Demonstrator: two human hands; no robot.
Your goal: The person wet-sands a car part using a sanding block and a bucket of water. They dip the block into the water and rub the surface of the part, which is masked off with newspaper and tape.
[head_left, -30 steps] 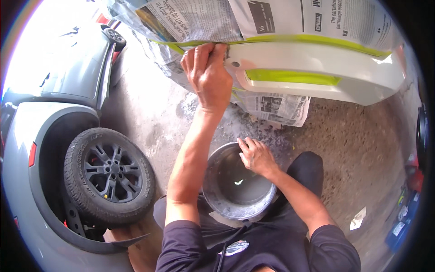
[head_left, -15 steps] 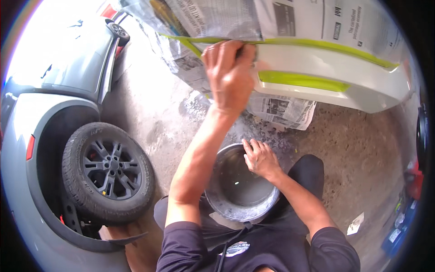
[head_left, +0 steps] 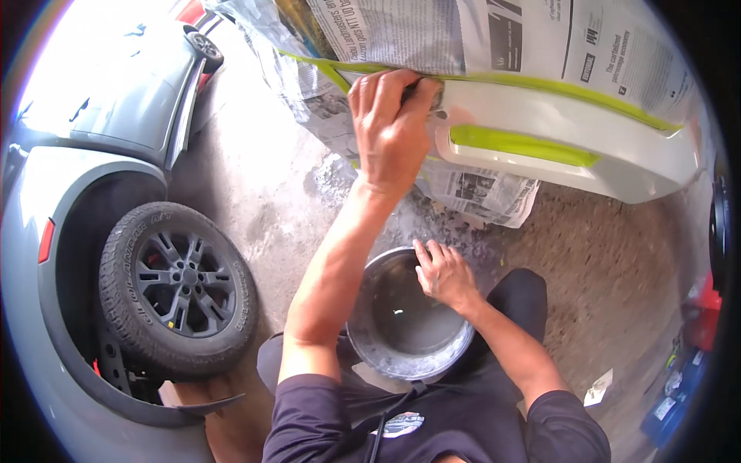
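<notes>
My left hand (head_left: 390,131) is closed, its fingers curled against the white panel (head_left: 505,112), which looks like a car bumper. A small dark pad (head_left: 437,94) shows at the edge of its grip; most of it is hidden under the fingers. Yellow-green tape (head_left: 556,86) runs along the panel's upper edge, and a second yellow-green patch (head_left: 525,145) covers a recess. Between my knees sits a round dark basin (head_left: 370,356) with murky liquid in it. My right hand (head_left: 446,274) has its fingers hooked over the basin's far rim.
Newspaper (head_left: 409,35) masks the area above the panel, and another sheet (head_left: 490,197) hangs below it. On the left stands a grey vehicle (head_left: 27,309) with a black wheel (head_left: 185,282). A paper scrap (head_left: 598,387) and a blue container (head_left: 665,409) lie right.
My left hand has slid slightly left along the panel. The view has turned a little. My right hand stays on the basin's rim.
</notes>
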